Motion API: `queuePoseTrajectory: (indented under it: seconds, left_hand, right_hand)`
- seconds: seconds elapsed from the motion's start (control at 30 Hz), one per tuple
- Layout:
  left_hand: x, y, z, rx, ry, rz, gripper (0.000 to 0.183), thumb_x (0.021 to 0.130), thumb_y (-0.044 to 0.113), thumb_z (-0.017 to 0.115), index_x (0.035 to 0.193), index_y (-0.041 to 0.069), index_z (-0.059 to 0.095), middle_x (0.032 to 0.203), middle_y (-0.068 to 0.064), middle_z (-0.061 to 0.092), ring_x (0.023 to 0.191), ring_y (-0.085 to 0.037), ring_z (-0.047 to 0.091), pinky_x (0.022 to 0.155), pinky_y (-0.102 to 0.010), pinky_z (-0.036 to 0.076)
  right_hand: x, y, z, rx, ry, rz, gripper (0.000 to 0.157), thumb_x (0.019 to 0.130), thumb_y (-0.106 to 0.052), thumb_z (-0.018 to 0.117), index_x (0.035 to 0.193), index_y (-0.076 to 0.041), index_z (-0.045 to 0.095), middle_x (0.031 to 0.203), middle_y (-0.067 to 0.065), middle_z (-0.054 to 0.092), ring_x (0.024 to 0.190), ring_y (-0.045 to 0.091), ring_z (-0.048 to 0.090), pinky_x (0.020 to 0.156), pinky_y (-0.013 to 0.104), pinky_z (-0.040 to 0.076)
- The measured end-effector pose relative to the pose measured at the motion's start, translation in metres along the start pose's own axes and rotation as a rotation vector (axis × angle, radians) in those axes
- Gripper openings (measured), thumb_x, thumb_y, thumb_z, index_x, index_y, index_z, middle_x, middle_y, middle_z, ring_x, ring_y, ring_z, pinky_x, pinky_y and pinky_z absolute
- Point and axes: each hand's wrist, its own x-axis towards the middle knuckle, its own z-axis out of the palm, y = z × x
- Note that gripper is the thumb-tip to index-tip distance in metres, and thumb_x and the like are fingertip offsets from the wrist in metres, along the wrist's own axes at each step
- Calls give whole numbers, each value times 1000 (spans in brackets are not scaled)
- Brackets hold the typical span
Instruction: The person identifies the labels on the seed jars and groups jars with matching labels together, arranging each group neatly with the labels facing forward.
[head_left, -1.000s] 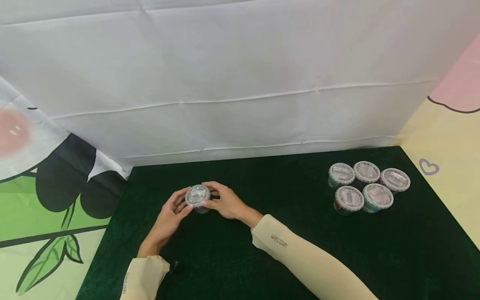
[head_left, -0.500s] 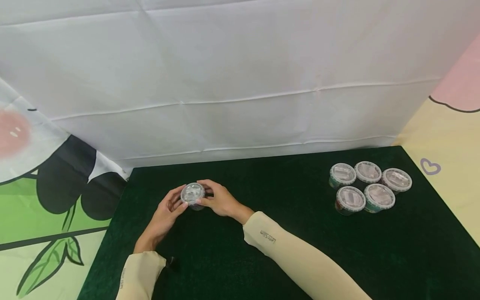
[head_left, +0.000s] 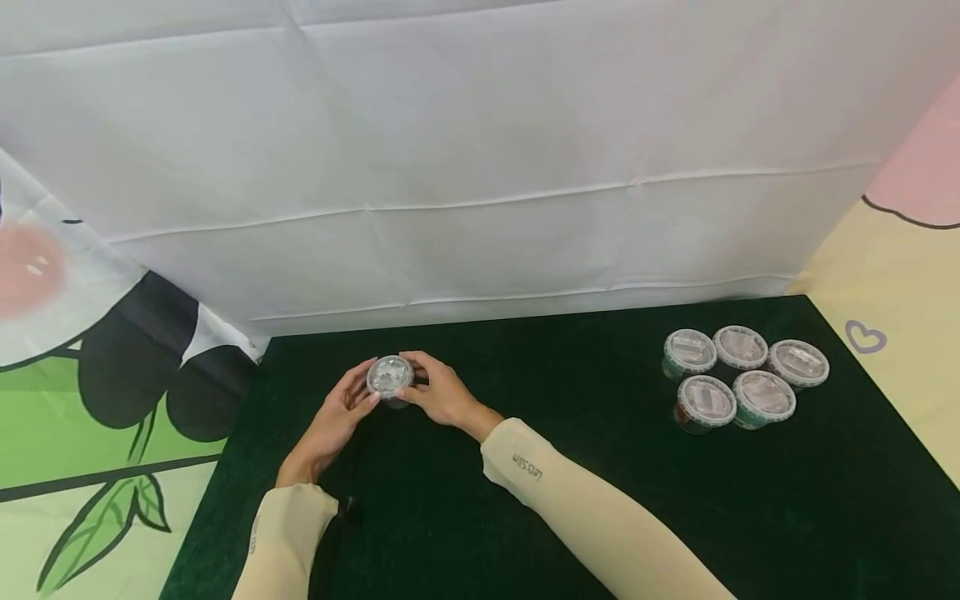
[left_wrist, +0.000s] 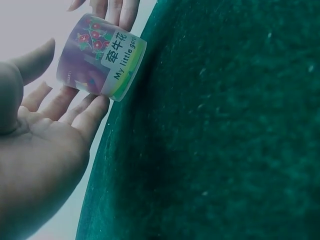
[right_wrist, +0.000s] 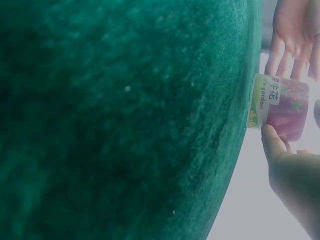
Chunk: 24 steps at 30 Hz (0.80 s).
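Note:
A small lidded plastic cup [head_left: 390, 377] stands upright between my two hands at the left of the dark green tabletop. Its purple side, printed with red flowers and "My little garden", shows in the left wrist view, as the cup wall [left_wrist: 92, 55], and in the right wrist view. My left hand [head_left: 335, 421] holds the cup from the left, fingers along its side. From the right, my right hand [head_left: 444, 395] grips it, with the thumb in front and fingers round the back. Whether its base touches the cloth cannot be made out.
Several similar lidded cups stand grouped at the right back, among them a front-left cup [head_left: 707, 401] and a rightmost cup [head_left: 798, 363]. A white cloth wall [head_left: 495, 250] rises behind the green tabletop [head_left: 540, 375]. Printed panels flank both sides.
Both hands have shifted the cup a little left and toward the far edge of the table, keeping their hold. The grouped cups at the right stay put; the head view has moved slightly.

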Motion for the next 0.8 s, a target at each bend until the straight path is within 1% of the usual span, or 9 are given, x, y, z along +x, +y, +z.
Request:
queuePoseTrajectory:
  seconds: [0.17,0.27,0.33,0.4,0.47,0.63,0.7,0.8]
  left_hand:
    - [6,-4,-3,-5,0,-1,64,112,17,54,168,13,23,174,-8,26,161,-28,24,127,-41,27]
    - [7,-7,-5,-16,-5,-8,65,112,17,54,168,13,22,174,-8,26,160,-29,24,125,-36,30]
    - [8,-8,-5,-20,-8,-7,65,112,16,55,168,13,22,174,-9,26,160,-30,24,124,-31,33]
    - [8,-8,-4,-24,-8,-5,64,112,16,54,168,12,22,174,-9,26,160,-30,25,123,-30,34]
    - [8,-8,-4,-34,-4,-4,64,113,16,53,168,12,22,174,-9,26,160,-29,24,125,-33,32]
    - [8,-9,-2,-92,-7,-28,63,114,15,49,169,12,18,175,-9,23,160,-27,22,128,-48,22]
    - [7,-9,0,-126,-19,-33,64,114,16,49,169,13,16,175,-10,21,160,-26,21,129,-50,19]
    - [7,-11,2,-164,-31,-30,66,114,18,49,169,13,14,176,-10,18,160,-26,20,129,-50,17]
  right_hand:
    - [3,1,2,18,5,15,59,104,-8,67,158,-6,42,153,15,52,145,30,51,113,36,50]
    - [5,0,3,-3,-3,36,60,104,-7,66,158,-6,42,154,15,52,145,29,50,113,35,49]
    - [6,-1,4,-23,-5,44,59,104,-6,66,158,-6,42,154,15,52,145,30,50,113,34,50]
    - [6,-1,4,-39,-8,46,59,104,-6,66,158,-5,41,153,16,52,144,30,51,113,34,50]
    - [7,-2,4,-52,-9,42,58,105,-7,66,157,-4,41,153,16,53,143,30,52,112,34,50]
    - [8,0,4,-79,-16,43,58,106,-11,66,158,-6,41,153,15,54,143,29,53,113,35,50]
    - [8,2,4,-81,-14,49,58,105,-12,66,158,-7,42,153,14,54,143,29,53,114,36,49]
    - [8,5,3,-75,-9,54,58,105,-13,66,158,-8,42,153,14,54,143,29,53,115,39,48]
